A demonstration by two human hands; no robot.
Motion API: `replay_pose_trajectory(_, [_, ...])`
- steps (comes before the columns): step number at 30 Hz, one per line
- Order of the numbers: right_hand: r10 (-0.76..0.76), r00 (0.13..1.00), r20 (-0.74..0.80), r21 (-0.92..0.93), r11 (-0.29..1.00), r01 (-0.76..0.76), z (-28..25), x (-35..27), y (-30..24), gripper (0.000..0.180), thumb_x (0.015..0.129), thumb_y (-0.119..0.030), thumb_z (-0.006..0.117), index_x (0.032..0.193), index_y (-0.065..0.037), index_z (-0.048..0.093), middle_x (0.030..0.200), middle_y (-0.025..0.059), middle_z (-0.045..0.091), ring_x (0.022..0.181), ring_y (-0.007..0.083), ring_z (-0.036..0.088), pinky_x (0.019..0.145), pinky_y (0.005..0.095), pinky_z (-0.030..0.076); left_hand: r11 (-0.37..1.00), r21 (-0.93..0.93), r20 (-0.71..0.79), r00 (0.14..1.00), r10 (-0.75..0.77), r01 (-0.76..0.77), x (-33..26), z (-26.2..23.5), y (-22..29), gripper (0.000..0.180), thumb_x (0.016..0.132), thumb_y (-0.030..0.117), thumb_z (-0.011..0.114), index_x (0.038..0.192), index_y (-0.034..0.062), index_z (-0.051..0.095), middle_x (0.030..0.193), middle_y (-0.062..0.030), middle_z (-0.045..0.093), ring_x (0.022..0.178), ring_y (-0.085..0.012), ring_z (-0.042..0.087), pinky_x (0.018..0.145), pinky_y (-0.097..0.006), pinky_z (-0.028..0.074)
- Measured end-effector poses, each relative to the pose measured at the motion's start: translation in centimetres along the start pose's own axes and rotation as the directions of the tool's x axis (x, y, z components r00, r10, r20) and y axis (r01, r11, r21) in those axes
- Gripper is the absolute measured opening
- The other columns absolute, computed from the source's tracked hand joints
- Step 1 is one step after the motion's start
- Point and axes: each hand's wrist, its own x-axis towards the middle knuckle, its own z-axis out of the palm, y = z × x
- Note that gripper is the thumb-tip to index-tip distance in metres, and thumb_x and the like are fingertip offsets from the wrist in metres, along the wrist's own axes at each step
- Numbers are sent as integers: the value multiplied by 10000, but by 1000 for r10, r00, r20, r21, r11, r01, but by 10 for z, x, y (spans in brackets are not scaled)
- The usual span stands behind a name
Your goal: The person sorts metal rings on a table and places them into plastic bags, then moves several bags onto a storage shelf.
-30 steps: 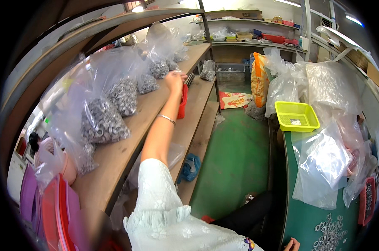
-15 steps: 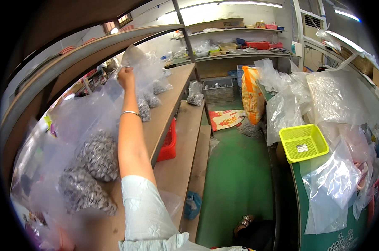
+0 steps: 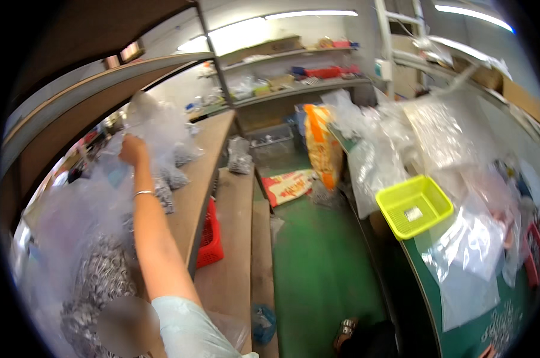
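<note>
Workshop aisle, green floor [image 3: 324, 268], open between wooden shelving [image 3: 207, 173] and bench. Left hand [image 3: 133, 150] raised, fingers closed on top of clear plastic bag [image 3: 156, 128] over upper shelf; several similar bags of metal parts [image 3: 100, 274] crowd beside. One red basket [image 3: 210, 235] below. One yellow tray [image 3: 414, 206] opposite. Right hand unseen.

Clear plastic bag [image 3: 156, 128], upright on wooden shelf.
</note>
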Motion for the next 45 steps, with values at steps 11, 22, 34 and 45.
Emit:
replay_pose_trajectory(11, [526, 835, 161, 491, 692, -529, -10, 18, 18, 246, 920, -259, 494, 976, -46, 603, 693, -10, 511, 479, 51, 417, 402, 190, 285, 843, -515, -396, 915, -76, -153, -40, 7, 60, 230, 680, 199, 526, 816, 36, 616, 797, -129, 636, 727, -342, 596, 664, -473, 453])
replay_pose_trajectory(22, [519, 637, 571, 642, 202, -740, -120, -4, 50, 181, 905, -90, 395, 981, -11, 538, 640, 18, 457, 511, 114, 476, 426, 229, 363, -292, -867, 249, 859, 447, 403, -533, -355, 206, 343, 794, -13, 494, 1125, -34, 409, 1066, -104, 447, 970, -193, 430, 858, -307, 360])
replay_pose_trajectory(34, [556, 803, 215, 629, 550, -550, -229, 63, 157, 219, 932, -197, 458, 883, -11, 562, 516, -40, 381, 421, 44, 304, 394, 213, 238, -250, -938, -216, 160, 963, 241, -770, -566, 158, 556, 769, 104, 596, 1253, -30, 358, 1368, -226, 246, 1299, -437, 139, 1046, -534, 172])
replay_pose_trajectory(45, [-204, 912, -355, -265, 958, 111, -242, 322, 173, 265, 767, -190, 638, 1021, -117, 614, 899, 70, 617, 806, 294, 603, 694, 371, 467, -127, -975, -112, 88, 990, 183, -776, -564, 161, 513, 776, 103, 577, 1226, -37, 374, 1349, -239, 275, 1297, -437, 171, 1040, -507, 200])
